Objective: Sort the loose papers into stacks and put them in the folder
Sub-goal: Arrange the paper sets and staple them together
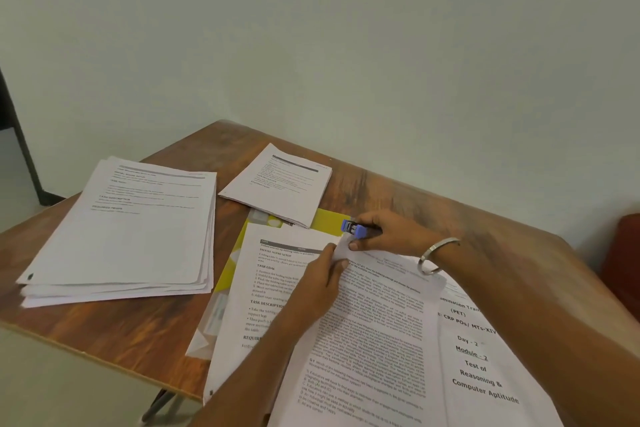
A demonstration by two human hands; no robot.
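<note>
Blue stapler (356,229) being gripped in right hand (391,234) | left hand (320,282) pinching sheet corner (337,250), likely steadying for stapling | yellow folder (327,218) waiting underneath

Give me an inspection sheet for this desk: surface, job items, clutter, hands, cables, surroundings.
Surface: wooden table, pushed against the wall.
Job's things: large paper stack at left; small paper stack behind, overlapping the yellow folder; printed sheets lying over the folder.
Clutter: nothing seen.
Hands: left hand pinches the top corner of the sheets; right hand holds a blue stapler at that corner; bangle on the wrist.
Cables: nothing seen.
Surroundings: pale wall; red object at right, unclear.
</note>
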